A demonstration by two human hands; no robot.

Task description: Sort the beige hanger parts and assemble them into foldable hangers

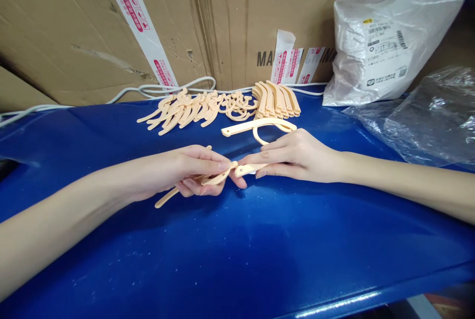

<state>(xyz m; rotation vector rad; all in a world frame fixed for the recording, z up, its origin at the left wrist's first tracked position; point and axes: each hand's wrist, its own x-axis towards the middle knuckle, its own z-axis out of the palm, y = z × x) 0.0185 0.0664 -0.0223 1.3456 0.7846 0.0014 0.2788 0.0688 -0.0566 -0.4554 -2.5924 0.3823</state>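
My left hand (193,168) is closed around a slim peach plastic arm piece (213,179), whose long end sticks out toward me below the palm. My right hand (293,156) pinches a second peach piece (247,169) between thumb and fingers. The two piece ends meet between my fingertips, just above the blue table (237,250). An assembled peach hook part (260,127) lies just behind my right hand.
Behind my hands lie a spread of loose peach arm pieces (181,111), some ring parts (237,104) and a stacked bundle of curved pieces (276,99). White cables (178,89) run along the cardboard boxes (92,27). Plastic bags (386,37) sit at right.
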